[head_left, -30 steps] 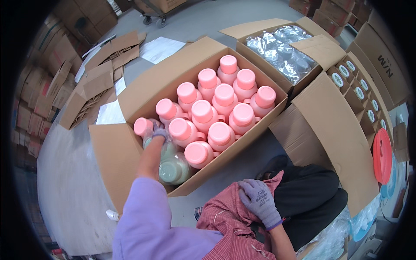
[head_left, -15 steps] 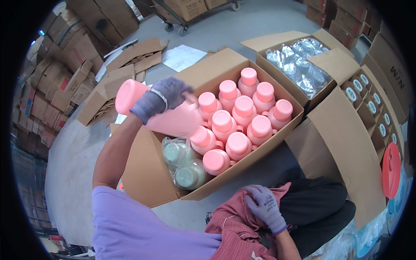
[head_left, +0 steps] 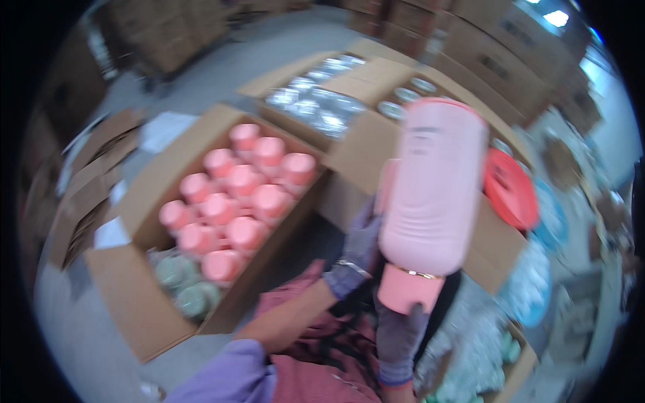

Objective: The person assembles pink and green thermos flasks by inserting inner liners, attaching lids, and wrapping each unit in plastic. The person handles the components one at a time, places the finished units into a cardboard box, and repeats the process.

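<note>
A large pink thermos jug [head_left: 437,188] is held up at the right, its base pointing away and its pink cap [head_left: 406,289] toward me. My left hand [head_left: 361,243], in a grey glove with a bracelet at the wrist, is closed around the handle side of the jug. Below, my gloved right hand [head_left: 403,329] grips the cap, its thumb lying over the rim. To the left stands an open carton [head_left: 269,245] with several pink jugs [head_left: 220,209] upright inside. Pale green jugs [head_left: 193,300] in clear plastic share its near corner.
Beyond is a carton of plastic-wrapped items [head_left: 316,104], with a divided carton partly behind the held jug. A red basin [head_left: 510,191] and blue basins [head_left: 551,215] are at the right. Plastic wrap [head_left: 470,349] lies at lower right. Flattened cardboard [head_left: 94,181] lies on the floor at left.
My view has swung right. My left hand has carried the jug from the carton's left side to in front of me. My right hand has risen from my lap onto the cap.
</note>
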Available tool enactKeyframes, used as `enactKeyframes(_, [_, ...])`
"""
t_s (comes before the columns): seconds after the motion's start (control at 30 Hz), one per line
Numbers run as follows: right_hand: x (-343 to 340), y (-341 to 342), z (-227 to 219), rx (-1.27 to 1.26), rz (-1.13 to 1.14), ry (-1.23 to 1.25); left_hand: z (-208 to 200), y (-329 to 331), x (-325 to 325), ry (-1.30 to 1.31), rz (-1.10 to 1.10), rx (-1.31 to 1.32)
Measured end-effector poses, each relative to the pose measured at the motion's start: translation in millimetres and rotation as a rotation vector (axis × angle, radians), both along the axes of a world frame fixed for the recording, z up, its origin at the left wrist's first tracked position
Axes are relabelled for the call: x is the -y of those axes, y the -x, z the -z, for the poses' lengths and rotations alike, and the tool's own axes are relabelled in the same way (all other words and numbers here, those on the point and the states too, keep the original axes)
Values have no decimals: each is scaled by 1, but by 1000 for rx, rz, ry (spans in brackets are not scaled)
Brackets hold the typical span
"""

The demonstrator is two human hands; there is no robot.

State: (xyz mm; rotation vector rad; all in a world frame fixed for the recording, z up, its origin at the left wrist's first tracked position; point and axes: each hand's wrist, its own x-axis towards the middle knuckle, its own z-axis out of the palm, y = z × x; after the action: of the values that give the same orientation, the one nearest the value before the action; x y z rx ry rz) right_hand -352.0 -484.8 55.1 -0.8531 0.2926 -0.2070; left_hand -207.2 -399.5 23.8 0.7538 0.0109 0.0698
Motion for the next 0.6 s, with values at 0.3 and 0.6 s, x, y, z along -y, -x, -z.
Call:
enactKeyframes(0.3, [190,0,-67,365,666,1663,38,-2,37,525,754,-113])
enactKeyframes(0.6, [303,-182,-71,-67,354,2235,69,41,59,-138,817,-121])
